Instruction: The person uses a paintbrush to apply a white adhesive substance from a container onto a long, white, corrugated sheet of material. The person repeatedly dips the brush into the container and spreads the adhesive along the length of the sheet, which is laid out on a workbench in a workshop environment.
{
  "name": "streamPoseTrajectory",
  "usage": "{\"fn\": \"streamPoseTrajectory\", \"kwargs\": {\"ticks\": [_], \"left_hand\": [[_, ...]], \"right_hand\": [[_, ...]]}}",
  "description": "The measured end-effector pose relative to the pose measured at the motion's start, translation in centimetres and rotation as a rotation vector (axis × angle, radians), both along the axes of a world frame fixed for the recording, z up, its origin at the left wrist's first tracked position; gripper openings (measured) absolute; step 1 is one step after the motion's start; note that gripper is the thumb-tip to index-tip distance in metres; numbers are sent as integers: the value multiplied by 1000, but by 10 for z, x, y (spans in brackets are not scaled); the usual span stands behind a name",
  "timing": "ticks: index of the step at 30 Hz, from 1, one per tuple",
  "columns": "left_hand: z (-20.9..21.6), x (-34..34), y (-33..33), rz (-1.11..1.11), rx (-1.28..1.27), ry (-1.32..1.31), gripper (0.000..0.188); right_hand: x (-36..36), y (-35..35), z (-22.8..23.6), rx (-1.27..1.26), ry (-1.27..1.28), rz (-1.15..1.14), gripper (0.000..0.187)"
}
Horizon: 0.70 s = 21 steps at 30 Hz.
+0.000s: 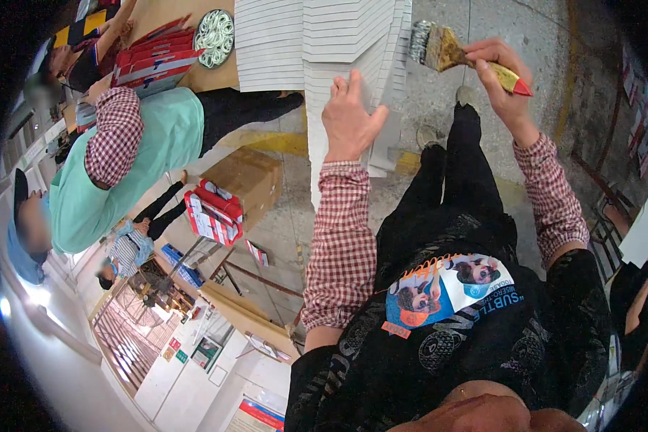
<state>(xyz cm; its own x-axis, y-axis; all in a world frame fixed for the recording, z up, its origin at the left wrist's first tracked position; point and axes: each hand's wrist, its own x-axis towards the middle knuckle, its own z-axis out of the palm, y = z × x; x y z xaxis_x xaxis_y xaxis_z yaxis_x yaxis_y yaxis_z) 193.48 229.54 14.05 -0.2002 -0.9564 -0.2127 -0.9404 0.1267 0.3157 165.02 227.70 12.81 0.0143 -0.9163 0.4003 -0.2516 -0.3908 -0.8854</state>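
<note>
My left hand [349, 119] lies with its fingers stretched out on a fanned stack of pale grey paper sheets [353, 32], near the end closest to me. The sheets overlap like steps, each showing a narrow strip of its edge. Off to the right, my right hand [502, 83] grips a paintbrush [450, 52] by its yellow handle with a red tip. Its bristles point left, toward the sheets' right edge, and look coated with something whitish. A small gap separates the bristles from the sheets.
A round dish of pale green rings [214, 37] stands on the table at the far left, beside a pile of red packages [157, 59]. A person in a green top [129, 155] works close by on the left. Behind that person are a cardboard box [248, 180] and a red-and-white bundle [214, 212].
</note>
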Motion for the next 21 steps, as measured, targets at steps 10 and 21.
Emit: {"fn": "streamPoseTrajectory", "kwargs": {"ticks": [10,21], "left_hand": [[-7,8,-4,-21,-31,51,80],[-7,13,-4,-17,-69,37,75]], "right_hand": [[13,-5,-16,63,98,121,11],[21,1,-22,113,56,157,11]]}}
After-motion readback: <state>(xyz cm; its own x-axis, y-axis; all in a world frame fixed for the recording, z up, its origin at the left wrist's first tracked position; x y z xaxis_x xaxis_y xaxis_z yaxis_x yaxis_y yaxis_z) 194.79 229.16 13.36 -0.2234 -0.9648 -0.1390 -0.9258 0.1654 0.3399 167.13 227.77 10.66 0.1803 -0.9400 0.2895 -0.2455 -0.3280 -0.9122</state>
